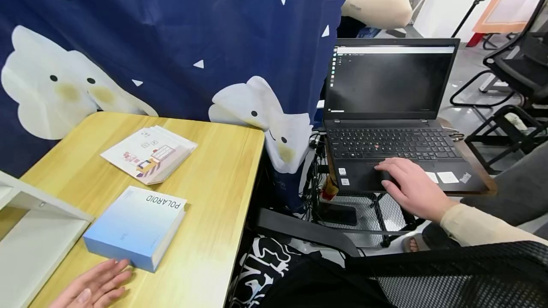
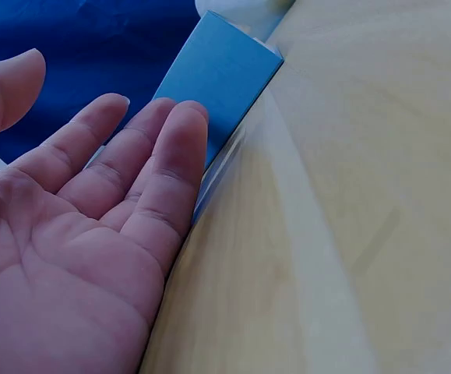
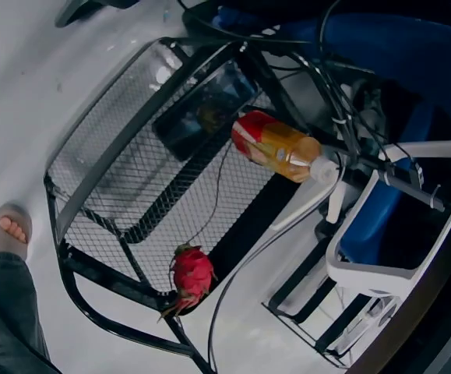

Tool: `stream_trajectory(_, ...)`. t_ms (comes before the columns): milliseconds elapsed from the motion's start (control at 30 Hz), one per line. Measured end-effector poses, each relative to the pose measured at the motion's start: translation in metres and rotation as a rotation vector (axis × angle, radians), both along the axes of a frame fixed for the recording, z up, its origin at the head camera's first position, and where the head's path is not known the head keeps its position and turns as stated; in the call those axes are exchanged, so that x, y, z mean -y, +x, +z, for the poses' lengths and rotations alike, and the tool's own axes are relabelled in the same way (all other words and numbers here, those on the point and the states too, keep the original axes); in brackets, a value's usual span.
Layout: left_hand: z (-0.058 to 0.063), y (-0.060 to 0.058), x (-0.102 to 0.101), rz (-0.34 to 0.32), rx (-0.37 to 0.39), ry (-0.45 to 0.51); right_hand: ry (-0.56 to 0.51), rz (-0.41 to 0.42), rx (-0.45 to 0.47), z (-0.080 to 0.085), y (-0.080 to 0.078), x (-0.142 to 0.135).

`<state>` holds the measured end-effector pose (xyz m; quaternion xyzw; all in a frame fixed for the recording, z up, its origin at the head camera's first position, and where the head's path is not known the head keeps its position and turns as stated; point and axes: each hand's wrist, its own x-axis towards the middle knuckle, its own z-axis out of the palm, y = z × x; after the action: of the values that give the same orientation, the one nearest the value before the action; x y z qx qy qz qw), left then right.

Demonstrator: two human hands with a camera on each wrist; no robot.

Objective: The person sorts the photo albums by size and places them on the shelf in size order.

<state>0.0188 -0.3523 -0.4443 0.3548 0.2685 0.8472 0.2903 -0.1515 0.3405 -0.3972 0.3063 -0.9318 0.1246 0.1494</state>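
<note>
On the yellow desk (image 1: pixel 220 203): a blue POLAROID box (image 1: pixel 132 225) lies flat close beside the white shelf unit (image 1: pixel 47 239), its lettering upside down in the head view; it is probably placed there for easy reach from the left side

Left hand (image 1: pixel 96 286): palm turned upward, fingers nearly straight and slightly spread, gripping nothing; the fingertips sit at the box's near edge, though whether they touch cannot be told

Right hand (image 1: pixel 415 189): rests low on the laptop (image 1: pixel 385 144), fingers loose and closed around nothing, seemingly positioned to work the touchpad

Brown board (image 1: pixel 488 185): bears the unfolded laptop, whose raised screen probably faces the seated person for easy reading; little margin shows along its front edge

Booklet stack (image 1: pixel 150 153): lies beyond the box, with a strip of wood between them

Desk edges: the shelf unit limits sideways room on the left, the curtain (image 1: pixel 171 27) hangs along the far edge, and a wider band of wood runs from the box to the right edge

Wire rack (image 3: pixel 108 195): holds a bottle (image 3: pixel 280 148) and a dragon fruit (image 3: pixel 192 274), with cables close by
</note>
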Motion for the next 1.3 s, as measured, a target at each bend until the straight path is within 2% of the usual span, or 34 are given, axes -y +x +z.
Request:
stream_trajectory(200, -0.011, -0.009, 0.001, -0.052, -0.056, 0.033, -0.011, 0.016, -0.020, 0.003, -0.001, -0.002)
stream_trajectory(400, -0.025, -0.007, 0.013, -0.012, -0.187, 0.015, 0.000, 0.010, 0.002, -0.002, -0.001, 0.004)
stream_trajectory(533, -0.029, -0.007, 0.017, -0.028, -0.181, 0.005, 0.004, -0.004, 0.005, -0.003, 0.001, 0.005)
stream_trajectory(667, -0.028, -0.006, 0.018, -0.023, -0.137, -0.021, 0.017, -0.035, 0.014, -0.002, 0.003, 0.003)
stream_trajectory(767, -0.025, -0.007, 0.016, -0.014, -0.131, -0.022, 0.025, -0.047, 0.018, -0.001, 0.004, 0.002)
stream_trajectory(900, -0.021, -0.010, 0.011, 0.002, -0.215, -0.025, 0.021, -0.038, 0.008, -0.001, 0.005, 0.003)
stream_trajectory(1133, -0.010, -0.006, 0.007, -0.031, -0.052, -0.009, 0.008, -0.045, 0.008, 0.000, 0.005, 0.004)
stream_trajectory(1233, -0.009, -0.006, 0.005, -0.026, -0.055, -0.003, 0.011, -0.048, 0.012, 0.000, 0.004, 0.004)
stream_trajectory(1300, -0.007, -0.005, 0.005, -0.014, -0.096, -0.019, 0.019, -0.050, 0.015, 0.000, 0.004, 0.004)
